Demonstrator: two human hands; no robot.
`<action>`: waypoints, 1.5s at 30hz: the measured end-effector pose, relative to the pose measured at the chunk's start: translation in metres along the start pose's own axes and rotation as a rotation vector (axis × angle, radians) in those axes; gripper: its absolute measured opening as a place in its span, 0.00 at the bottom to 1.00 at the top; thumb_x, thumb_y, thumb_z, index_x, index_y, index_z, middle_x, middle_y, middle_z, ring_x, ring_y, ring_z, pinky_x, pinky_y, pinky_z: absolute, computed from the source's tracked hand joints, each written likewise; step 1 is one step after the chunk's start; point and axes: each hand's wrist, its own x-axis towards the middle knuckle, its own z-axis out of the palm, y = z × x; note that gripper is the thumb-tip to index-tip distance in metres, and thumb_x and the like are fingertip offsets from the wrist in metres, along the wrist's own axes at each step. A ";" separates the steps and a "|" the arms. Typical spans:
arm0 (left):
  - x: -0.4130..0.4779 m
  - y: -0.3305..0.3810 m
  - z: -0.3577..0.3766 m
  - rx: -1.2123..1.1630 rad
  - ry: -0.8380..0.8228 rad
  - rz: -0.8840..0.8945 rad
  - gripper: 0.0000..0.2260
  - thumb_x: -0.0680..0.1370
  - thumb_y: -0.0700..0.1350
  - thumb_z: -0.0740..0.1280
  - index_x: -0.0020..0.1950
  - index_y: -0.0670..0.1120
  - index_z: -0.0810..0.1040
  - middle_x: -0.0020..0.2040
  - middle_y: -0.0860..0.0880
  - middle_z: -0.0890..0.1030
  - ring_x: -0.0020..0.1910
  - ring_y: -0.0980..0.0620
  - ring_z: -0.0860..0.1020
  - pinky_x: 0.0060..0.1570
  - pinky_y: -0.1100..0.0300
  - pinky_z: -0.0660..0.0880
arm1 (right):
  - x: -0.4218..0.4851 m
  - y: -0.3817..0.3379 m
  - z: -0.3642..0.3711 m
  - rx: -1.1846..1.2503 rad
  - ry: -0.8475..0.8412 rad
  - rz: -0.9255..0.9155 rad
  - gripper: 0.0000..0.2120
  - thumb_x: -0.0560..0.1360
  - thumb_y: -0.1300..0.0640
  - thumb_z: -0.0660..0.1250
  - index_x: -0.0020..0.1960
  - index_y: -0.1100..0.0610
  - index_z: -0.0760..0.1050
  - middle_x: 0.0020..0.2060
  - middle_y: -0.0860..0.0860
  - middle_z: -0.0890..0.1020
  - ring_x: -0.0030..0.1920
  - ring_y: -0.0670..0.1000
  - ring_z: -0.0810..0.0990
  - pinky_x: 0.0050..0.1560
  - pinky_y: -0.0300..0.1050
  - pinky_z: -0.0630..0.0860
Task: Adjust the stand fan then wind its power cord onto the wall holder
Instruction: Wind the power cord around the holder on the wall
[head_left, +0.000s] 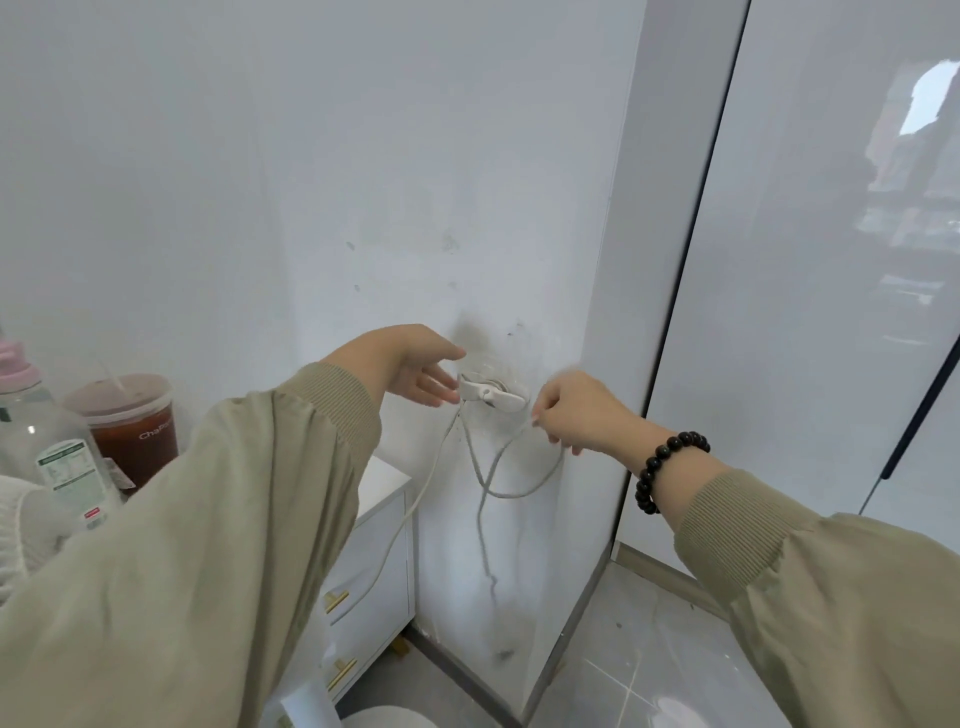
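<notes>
A white wall holder (491, 391) is fixed low on the white wall, with the white power cord (498, 467) hanging from it in a loop. My left hand (410, 369) reaches to the holder's left end, fingers straight and touching it. My right hand (582, 413) is just right of the holder and pinches the cord. One strand of cord runs down left toward the floor, and another dangles down the wall. The round white fan base (387, 717) shows at the bottom edge; the rest of the fan is out of view.
A white cabinet (379, 545) with gold handles stands left of the holder. On it stand a clear bottle (49, 441) and a cup of brown drink (132, 426). A glossy wardrobe door (810, 260) fills the right. Grey floor tiles (623, 649) lie below.
</notes>
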 end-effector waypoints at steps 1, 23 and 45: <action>0.002 0.000 0.004 -0.101 -0.016 0.011 0.22 0.81 0.45 0.59 0.72 0.40 0.60 0.54 0.39 0.77 0.43 0.45 0.81 0.48 0.52 0.77 | -0.002 -0.004 -0.001 -0.065 -0.140 0.072 0.08 0.73 0.64 0.60 0.40 0.63 0.78 0.30 0.53 0.77 0.30 0.53 0.75 0.29 0.39 0.74; 0.038 -0.012 0.037 0.276 0.031 0.380 0.12 0.73 0.31 0.59 0.45 0.47 0.76 0.56 0.45 0.81 0.44 0.50 0.78 0.37 0.60 0.71 | 0.021 0.025 0.022 0.391 0.442 0.081 0.23 0.77 0.52 0.60 0.29 0.64 0.72 0.22 0.51 0.71 0.25 0.50 0.67 0.30 0.41 0.65; 0.086 -0.010 -0.051 0.704 0.016 0.139 0.16 0.76 0.34 0.59 0.62 0.46 0.75 0.49 0.46 0.82 0.40 0.49 0.81 0.37 0.59 0.75 | 0.042 0.037 0.116 -0.389 0.223 0.036 0.09 0.76 0.66 0.56 0.42 0.59 0.72 0.42 0.55 0.78 0.43 0.54 0.78 0.40 0.43 0.71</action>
